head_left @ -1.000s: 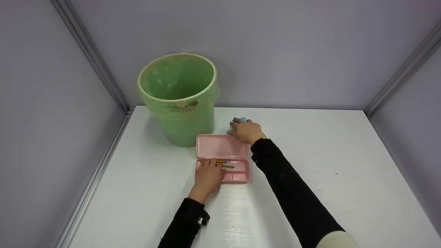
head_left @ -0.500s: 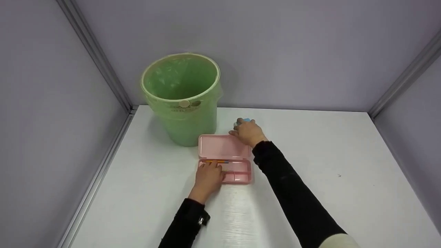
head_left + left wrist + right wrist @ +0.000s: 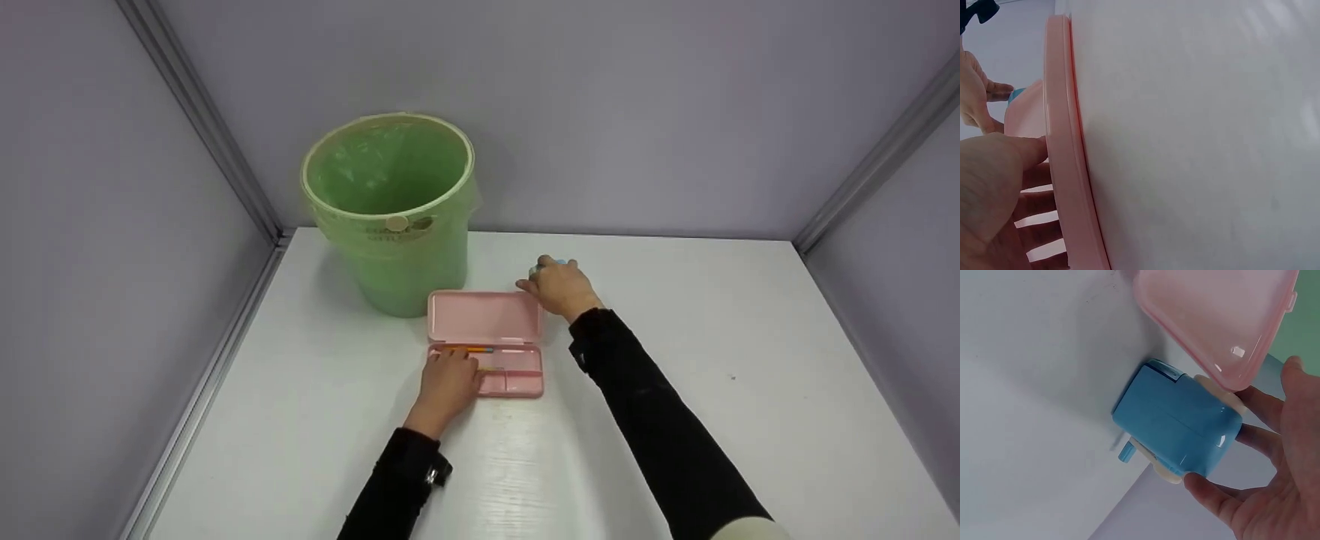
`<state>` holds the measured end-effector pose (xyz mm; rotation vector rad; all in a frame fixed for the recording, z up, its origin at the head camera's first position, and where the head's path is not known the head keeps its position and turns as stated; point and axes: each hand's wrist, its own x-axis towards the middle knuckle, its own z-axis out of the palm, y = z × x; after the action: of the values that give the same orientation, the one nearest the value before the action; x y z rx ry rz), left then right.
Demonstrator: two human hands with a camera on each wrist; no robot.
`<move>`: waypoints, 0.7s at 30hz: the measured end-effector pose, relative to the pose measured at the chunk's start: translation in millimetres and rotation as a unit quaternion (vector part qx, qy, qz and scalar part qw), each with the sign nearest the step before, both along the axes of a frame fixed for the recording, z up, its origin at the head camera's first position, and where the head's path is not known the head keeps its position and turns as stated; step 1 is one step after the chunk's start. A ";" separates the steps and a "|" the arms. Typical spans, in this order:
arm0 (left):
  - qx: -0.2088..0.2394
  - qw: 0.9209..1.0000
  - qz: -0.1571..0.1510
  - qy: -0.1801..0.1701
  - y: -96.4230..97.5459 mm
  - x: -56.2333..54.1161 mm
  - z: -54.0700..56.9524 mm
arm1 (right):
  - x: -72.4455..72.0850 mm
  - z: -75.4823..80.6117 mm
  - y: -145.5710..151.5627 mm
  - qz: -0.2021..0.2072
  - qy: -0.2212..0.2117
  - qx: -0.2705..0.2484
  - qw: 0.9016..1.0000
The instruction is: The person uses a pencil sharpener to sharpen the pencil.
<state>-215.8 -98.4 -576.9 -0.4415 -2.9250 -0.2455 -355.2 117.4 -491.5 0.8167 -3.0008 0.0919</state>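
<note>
My right hand point(image 3: 1275, 455) holds a blue hand-crank pencil sharpener point(image 3: 1179, 419), thumb on one side and fingers on the other. Its small crank handle shows in the right wrist view. In the head view, most of the sharpener hides behind that hand point(image 3: 561, 287), just right of the pink pencil case's raised lid point(image 3: 484, 316). My left hand point(image 3: 448, 382) rests over the left part of the case tray point(image 3: 525, 384). A pencil point(image 3: 480, 349) lies along the tray's back. A second pencil point(image 3: 491, 368) shows beside my fingers. In the left wrist view, the fingertips are hidden behind the case wall point(image 3: 1064, 129).
A green bin point(image 3: 394, 255) with a plastic liner stands behind and left of the case. Pale panels point(image 3: 637, 120) enclose the back and both sides of the white table point(image 3: 675, 315). The table stretches away to the right of the case.
My right hand has shifted right with the sharpener, away from the bin. The pencil nearer my left fingers has turned slightly and sits lower in the tray. The case has stayed put.
</note>
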 end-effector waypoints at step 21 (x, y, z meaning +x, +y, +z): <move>0.014 0.999 0.007 -0.046 -4.6 -13.3 11.5 | 16.8 21.9 31.3 -0.063 -0.119 0.034 0.990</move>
<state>-229.1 -102.9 -565.4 -0.4155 -3.0097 -0.3115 -338.4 148.6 -469.6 0.6630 -3.2878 0.0901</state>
